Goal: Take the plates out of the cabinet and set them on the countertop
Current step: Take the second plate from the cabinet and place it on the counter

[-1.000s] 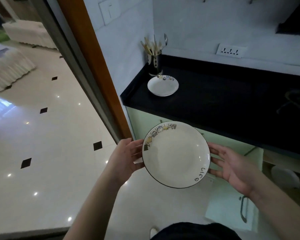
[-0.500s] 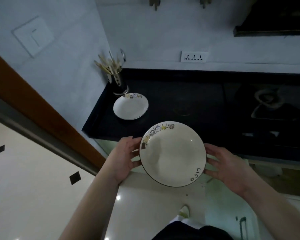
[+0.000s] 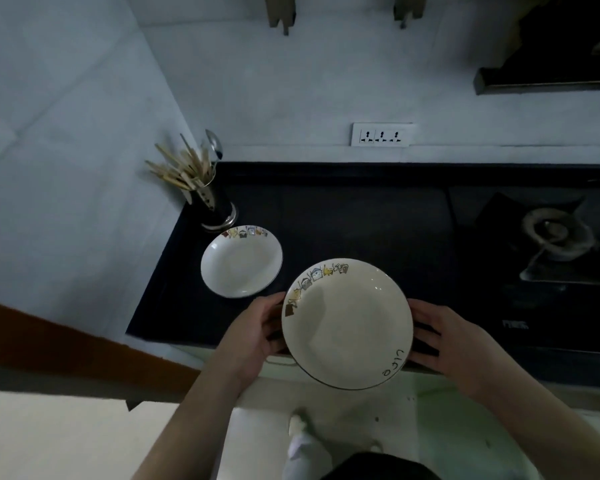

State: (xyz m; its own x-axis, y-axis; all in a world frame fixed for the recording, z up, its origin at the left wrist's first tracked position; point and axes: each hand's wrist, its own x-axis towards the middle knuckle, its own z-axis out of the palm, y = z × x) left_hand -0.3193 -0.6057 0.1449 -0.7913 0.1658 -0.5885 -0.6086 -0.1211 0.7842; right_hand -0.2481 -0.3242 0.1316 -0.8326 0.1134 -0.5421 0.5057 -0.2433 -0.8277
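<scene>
While one white plate (image 3: 241,260) with a cartoon-print rim already sits on the black tabletop (image 3: 361,220), near its left edge and just in front of the utensil holder (image 3: 212,207), a second plate (image 3: 347,323) of the same pattern is in the air over the tabletop's front edge. It's not down yet. It hangs partly over the tabletop and partly over the pale green cabinet front (image 3: 430,393) below.

Grip: left hand (image 3: 253,336) has fingers curled around the plate's left rim, right hand (image 3: 447,341) has fingers curled under and against the right rim. Both hold the same plate, roughly level, tilted a little toward the camera. Nothing else is in either hand.

Progress, my read: one plate delivered, the second is at the placing step. The open spot to the right of the first plate looks like the obvious landing zone. The cabinet interior is out of frame, so I can't tell how many plates remain inside.

Counts:
- plates: 2 (1 on tabletop, 1 held)
- utensil holder: 1, holding chopsticks and a spoon
- wall socket strip (image 3: 381,135): 1
- gas burner (image 3: 551,233): 1, at the tabletop's right side, well apart from both plates
</scene>
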